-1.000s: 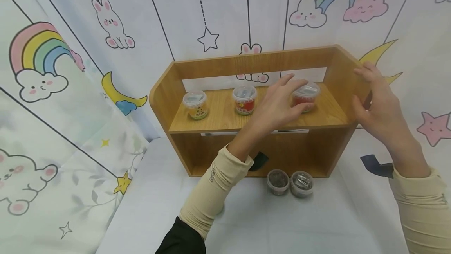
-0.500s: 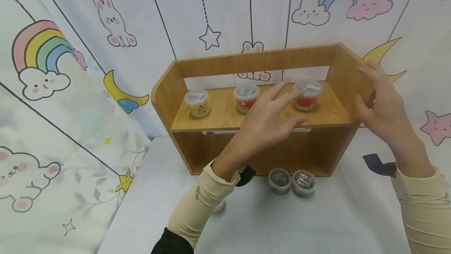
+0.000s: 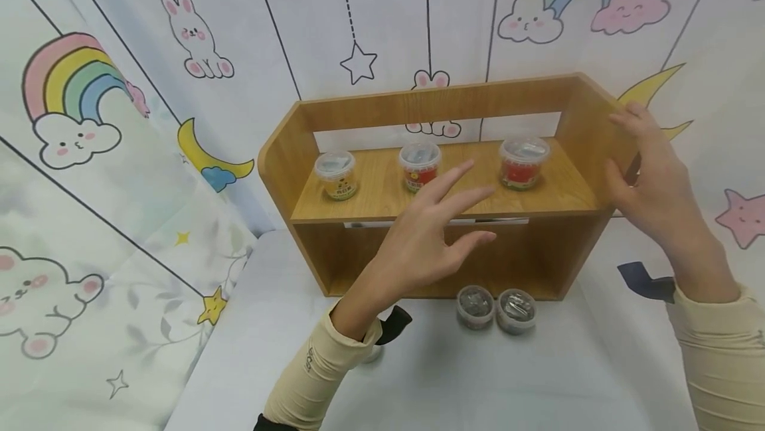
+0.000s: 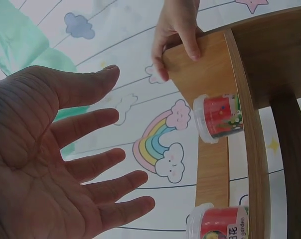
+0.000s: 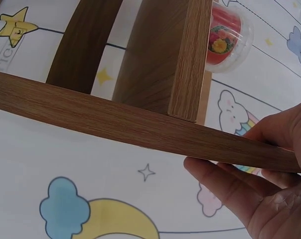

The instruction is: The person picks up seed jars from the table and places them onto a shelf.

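- My right hand (image 3: 648, 182) grips the right end panel of the wooden shelf (image 3: 382, 188), fingers curled over its edge.
- My left hand (image 3: 427, 232) hovers spread wide and holding nothing, near the shelf's front.
- Three cups line the upper board (the red-labelled cup (image 3: 522, 162) sits furthest right).
- Two dark cups (image 3: 495, 308) stand on the table, near side.

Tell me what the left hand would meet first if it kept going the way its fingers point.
Probably the red-labelled cup at the right of the shelf. The left hand is open, fingers aimed up and right toward it, though depth is hard to judge.
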The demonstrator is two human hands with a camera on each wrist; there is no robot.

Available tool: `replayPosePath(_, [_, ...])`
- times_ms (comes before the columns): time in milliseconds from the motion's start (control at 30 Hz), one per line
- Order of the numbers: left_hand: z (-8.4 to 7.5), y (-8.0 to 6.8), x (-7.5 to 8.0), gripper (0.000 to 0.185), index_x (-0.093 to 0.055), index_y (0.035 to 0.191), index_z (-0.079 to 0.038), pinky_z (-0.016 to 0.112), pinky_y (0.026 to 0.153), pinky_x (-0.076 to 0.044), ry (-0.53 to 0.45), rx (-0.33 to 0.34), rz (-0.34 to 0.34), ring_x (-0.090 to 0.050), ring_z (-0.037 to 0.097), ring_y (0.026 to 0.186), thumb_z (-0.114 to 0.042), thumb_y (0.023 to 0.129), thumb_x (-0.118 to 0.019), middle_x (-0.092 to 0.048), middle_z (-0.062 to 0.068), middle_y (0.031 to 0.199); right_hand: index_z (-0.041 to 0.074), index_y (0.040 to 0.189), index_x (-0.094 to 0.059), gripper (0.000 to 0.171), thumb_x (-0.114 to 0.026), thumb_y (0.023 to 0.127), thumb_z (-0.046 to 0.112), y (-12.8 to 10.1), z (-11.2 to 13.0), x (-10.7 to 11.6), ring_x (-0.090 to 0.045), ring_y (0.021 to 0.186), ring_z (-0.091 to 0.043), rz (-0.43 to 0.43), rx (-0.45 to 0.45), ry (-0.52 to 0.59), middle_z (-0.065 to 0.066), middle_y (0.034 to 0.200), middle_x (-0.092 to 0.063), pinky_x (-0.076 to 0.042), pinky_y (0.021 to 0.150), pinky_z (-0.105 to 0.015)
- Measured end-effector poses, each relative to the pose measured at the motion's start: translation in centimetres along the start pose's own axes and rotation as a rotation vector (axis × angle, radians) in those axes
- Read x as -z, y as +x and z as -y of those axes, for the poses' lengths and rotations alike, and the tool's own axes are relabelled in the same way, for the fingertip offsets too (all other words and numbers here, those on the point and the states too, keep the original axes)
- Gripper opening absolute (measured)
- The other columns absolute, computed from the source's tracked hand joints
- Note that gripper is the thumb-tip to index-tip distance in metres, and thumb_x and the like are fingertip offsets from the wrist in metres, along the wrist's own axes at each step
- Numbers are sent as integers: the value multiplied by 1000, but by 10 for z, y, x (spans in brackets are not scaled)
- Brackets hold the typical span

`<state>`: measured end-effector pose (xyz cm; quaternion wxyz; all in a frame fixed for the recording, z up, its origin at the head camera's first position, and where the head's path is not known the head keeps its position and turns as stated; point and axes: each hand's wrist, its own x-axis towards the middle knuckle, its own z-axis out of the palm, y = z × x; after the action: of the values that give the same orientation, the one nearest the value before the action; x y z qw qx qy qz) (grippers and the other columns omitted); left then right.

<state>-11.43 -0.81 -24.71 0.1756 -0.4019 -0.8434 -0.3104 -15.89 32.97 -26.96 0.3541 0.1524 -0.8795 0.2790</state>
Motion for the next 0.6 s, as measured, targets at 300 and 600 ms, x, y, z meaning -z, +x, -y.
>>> replayPosePath(300, [2,-26,7,51,-62,134,-17,30,112,-30,-5,-40,-60,-28,8,142,-27,86,-78,-35,-1,156,17,152,-36,72,-56,88,-8,-1,1,0,-38,137,-30,10,-24,7,7,160,-26,-32,78,1])
replayPosePath(600, [15,-51,10,52,-63,133,-15,32,111,-33,13,-50,-96,-31,13,142,-26,86,-79,-34,-1,156,16,152,-36,74,-56,86,-12,0,3,-1,-44,127,-39,2,12,6,2,159,-29,-30,77,1])
